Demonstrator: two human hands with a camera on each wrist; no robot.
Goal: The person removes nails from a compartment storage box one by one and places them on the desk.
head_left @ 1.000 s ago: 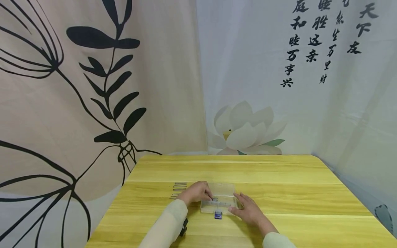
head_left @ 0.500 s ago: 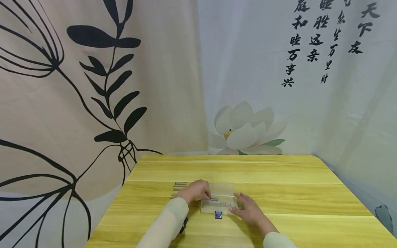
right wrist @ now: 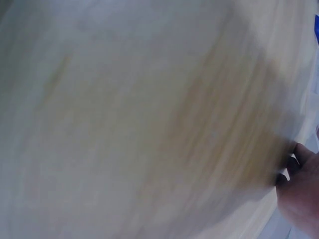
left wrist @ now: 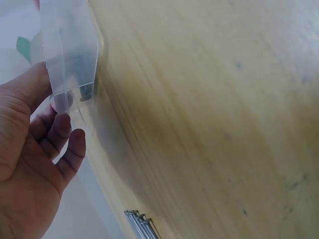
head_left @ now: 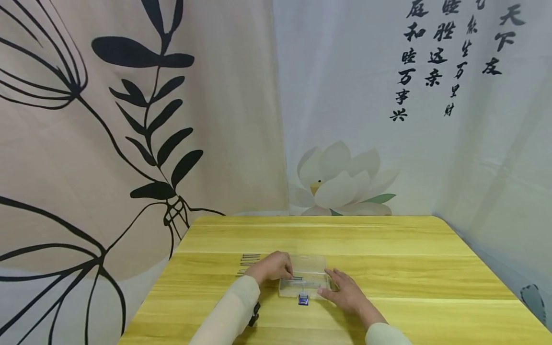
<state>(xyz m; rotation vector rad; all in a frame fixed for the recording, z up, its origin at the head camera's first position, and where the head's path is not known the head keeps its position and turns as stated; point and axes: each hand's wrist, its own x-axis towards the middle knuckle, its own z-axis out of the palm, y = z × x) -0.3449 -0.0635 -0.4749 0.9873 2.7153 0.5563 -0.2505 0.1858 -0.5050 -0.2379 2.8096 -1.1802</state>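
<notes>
A clear plastic compartment box (head_left: 291, 292) with a blue latch (head_left: 303, 300) lies on the table, its lid (head_left: 309, 262) opened back. My left hand (head_left: 273, 266) reaches into its rear left part, thumb and fingers together at the end of a thin metal nail (head_left: 297, 278). In the left wrist view, the box wall partly hides those fingertips, and dark metal ends (left wrist: 85, 92) show through the plastic. My right hand (head_left: 347, 292) rests at the box's right side with fingers loosely spread, thumb near the front corner. In the right wrist view, only its edge shows.
Left of the box, several metal nails (head_left: 250, 256) lie in rows on the wooden table (head_left: 388, 258), partly behind the left hand. A printed curtain (head_left: 241, 120) hangs behind the table's far edge. A dark strap (head_left: 255, 315) shows under the left sleeve.
My left fingertips have shifted slightly left and the nail now lies flatter in the rear compartment. The right hand and the box have stayed in place.
</notes>
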